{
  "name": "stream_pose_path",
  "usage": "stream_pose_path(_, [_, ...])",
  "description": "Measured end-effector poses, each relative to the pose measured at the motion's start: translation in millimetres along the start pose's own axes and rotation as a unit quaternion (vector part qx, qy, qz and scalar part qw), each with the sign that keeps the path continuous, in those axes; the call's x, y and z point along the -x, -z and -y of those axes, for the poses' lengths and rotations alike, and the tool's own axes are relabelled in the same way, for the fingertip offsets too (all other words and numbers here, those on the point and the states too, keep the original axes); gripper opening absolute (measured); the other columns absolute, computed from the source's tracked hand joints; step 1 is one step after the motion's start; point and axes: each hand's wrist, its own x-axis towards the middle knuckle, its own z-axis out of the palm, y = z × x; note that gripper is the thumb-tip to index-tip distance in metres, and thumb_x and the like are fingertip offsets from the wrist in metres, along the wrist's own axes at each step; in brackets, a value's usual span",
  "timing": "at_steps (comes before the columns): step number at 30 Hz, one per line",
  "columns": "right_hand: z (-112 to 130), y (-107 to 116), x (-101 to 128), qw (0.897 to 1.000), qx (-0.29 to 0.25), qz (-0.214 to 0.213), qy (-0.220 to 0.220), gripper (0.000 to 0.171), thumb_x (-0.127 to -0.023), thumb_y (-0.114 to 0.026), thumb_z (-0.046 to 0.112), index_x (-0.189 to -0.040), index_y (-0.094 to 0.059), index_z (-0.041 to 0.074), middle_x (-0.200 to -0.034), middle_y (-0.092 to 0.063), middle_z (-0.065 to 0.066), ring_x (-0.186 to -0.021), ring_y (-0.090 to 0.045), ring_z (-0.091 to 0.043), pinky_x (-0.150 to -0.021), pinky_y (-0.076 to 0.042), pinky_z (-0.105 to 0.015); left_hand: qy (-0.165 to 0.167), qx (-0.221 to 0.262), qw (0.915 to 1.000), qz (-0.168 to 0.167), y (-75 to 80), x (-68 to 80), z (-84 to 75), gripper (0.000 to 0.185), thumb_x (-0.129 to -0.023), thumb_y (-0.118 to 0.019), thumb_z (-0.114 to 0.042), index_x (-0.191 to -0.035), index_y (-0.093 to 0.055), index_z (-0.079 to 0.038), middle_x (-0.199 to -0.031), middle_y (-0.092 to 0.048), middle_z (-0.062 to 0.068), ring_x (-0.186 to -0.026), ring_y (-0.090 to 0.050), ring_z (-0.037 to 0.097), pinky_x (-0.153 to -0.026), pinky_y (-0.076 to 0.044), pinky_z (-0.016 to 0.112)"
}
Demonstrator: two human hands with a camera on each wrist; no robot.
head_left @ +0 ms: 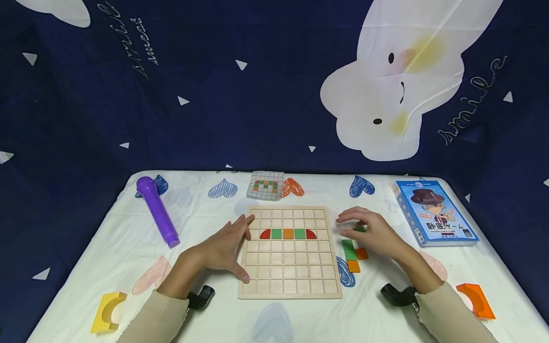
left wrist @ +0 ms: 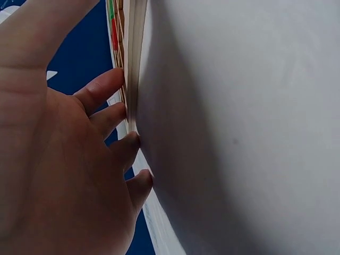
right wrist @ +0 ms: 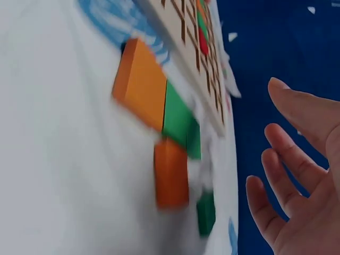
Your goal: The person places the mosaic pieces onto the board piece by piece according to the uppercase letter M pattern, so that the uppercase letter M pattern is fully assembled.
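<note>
A wooden grid board [head_left: 289, 287] lies on the cloth, with a row of red, green and orange blocks [head_left: 288, 234] across its upper part. My left hand [head_left: 223, 248] spreads along the board's left edge, fingertips at its upper side and thumb at the lower. In the left wrist view, those fingers [left wrist: 109, 119] meet the board's side. My right hand [head_left: 372, 232] hovers right of the board, fingers apart and holding nothing. Near it lie green blocks [head_left: 349, 248], an orange block [head_left: 353, 266] and a darker orange block [right wrist: 171, 175]. Another green block [right wrist: 206, 213] is partly hidden by the hand in the head view.
A patterned grid card [head_left: 266, 186] lies behind the board. On the left are a purple microphone-shaped object [head_left: 157, 212] and a yellow arch block [head_left: 106, 313]. A blue game box [head_left: 435, 213] and an orange arch block [head_left: 477, 301] sit on the right.
</note>
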Motion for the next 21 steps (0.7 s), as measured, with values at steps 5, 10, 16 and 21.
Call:
stream_pose_path(5, [-17, 10, 15, 1.0, 0.015, -0.021, -0.009, 0.029, -0.092, -0.076, 0.026, -0.119, -0.074, 0.017, -0.131, -0.069, -0.002, -0.119, -0.058, 0.002, -0.099, -0.058, -0.03, 0.001, 0.003, 1.0, -0.001, 0.3, 0.9, -0.7, 0.091, -0.05, -0.099, -0.051, -0.114, -0.047, -0.013, -0.172, -0.018, 0.016, -0.161, -0.012, 0.041, -0.131, -0.014, 0.061])
stream_pose_path(10, [-31, 16, 25, 0.999, 0.014, -0.032, -0.015, 0.031, -0.091, -0.077, 0.026, -0.121, -0.073, 0.017, -0.133, -0.069, -0.003, -0.116, -0.048, 0.02, -0.1, -0.053, -0.017, -0.003, 0.007, 1.0, 0.0, 0.5, 1.3, -1.3, 0.091, -0.05, -0.099, -0.05, -0.114, -0.048, -0.012, -0.172, -0.018, 0.016, -0.161, -0.012, 0.041, -0.131, -0.014, 0.062])
stream_pose_path(16, [-40, 18, 31, 0.999, 0.014, -0.023, -0.036, 0.039, -0.091, -0.076, 0.028, -0.128, -0.07, 0.018, -0.139, -0.067, -0.006, -0.117, -0.045, 0.023, -0.098, -0.046, -0.007, -0.006, 0.006, 1.0, -0.001, 1.1, 1.5, -2.2, 0.093, -0.05, -0.1, -0.049, -0.117, -0.048, -0.011, -0.172, -0.018, 0.017, -0.161, -0.012, 0.042, -0.131, -0.014, 0.063])
stream_pose_path(21, [-45, 18, 32, 0.999, 0.013, -0.018, -0.039, 0.043, -0.09, -0.078, 0.028, -0.131, -0.069, 0.019, -0.14, -0.066, -0.007, -0.117, -0.045, 0.024, -0.096, -0.047, -0.008, -0.008, 0.003, 1.0, -0.001, 1.2, 1.1, -1.6, 0.092, -0.05, -0.099, -0.05, -0.116, -0.048, -0.011, -0.172, -0.019, 0.017, -0.161, -0.012, 0.042, -0.13, -0.014, 0.063])
